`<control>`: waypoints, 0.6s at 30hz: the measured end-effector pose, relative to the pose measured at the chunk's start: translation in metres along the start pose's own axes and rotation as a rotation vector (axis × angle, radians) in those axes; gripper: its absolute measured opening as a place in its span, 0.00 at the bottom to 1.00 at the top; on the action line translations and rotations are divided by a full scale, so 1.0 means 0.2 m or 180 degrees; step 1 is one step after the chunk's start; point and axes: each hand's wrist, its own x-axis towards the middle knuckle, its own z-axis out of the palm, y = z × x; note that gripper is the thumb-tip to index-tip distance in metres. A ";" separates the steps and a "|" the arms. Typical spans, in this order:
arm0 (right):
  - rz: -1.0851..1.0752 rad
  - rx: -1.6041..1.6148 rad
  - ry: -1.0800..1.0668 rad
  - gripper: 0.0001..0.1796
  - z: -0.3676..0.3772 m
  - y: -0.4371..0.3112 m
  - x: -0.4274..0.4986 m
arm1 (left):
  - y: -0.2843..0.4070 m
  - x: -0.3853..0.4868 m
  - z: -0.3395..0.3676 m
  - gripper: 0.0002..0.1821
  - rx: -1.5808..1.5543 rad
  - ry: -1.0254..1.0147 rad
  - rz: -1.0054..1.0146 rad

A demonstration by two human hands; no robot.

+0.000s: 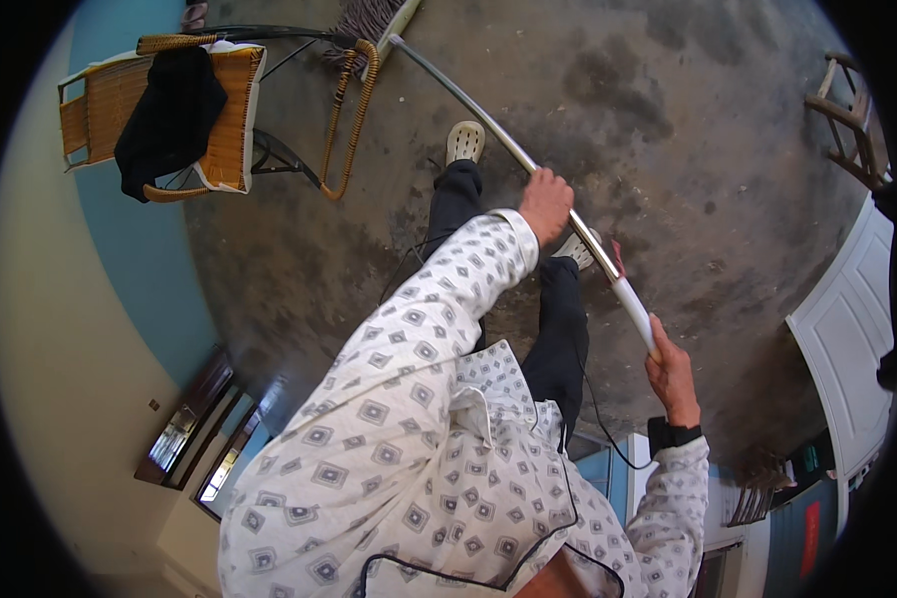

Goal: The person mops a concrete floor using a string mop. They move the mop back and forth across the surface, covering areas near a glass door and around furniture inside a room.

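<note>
A mop with a shiny metal pole (pixel 486 119) slants from upper left to lower right in front of me. My left hand (pixel 547 205) is wrapped around the middle of the pole. Lower down, my right hand (pixel 671 374) grips the end of its white handle sleeve (pixel 634 308); a black band circles that wrist. A small red strip (pixel 617 258) shows beside the pole just above the sleeve. At the far end, the pole meets a pale green bar (pixel 395 30) with grey-purple mop strands (pixel 362 26) on the floor, partly cut off by the frame's top.
To the left stands a woven reclining chair (pixel 228 142) with a black cloth (pixel 172 119) on it. A wooden stool (pixel 852 116) and a white panelled door (pixel 848 336) are at the right. My clogs (pixel 465 142) rest on the stained floor (pixel 688 194). A black cable (pixel 602 418) hangs by me.
</note>
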 end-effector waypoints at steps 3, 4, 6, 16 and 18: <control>-0.0160 -0.0521 0.0315 0.41 -0.10 0.30 -0.21 | 0.41 -0.06 0.15 0.09 -0.0091 0.0025 0.0432; 0.0106 -0.0860 0.0337 0.36 -0.14 0.41 -0.28 | 0.54 -0.07 0.19 0.08 -0.0435 0.0039 0.0579; 0.0620 -0.1396 0.0278 0.25 -0.21 0.60 -0.39 | 0.73 -0.10 0.27 0.05 -0.0959 0.0131 0.0856; 0.0497 -0.1631 0.0057 0.13 -0.01 0.69 0.25 | 0.25 -0.02 0.48 0.08 -0.1492 -0.0240 0.0290; 0.0406 -0.1635 -0.0061 0.14 0.17 0.57 0.58 | -0.07 0.00 0.57 0.09 -0.1176 -0.0242 0.0028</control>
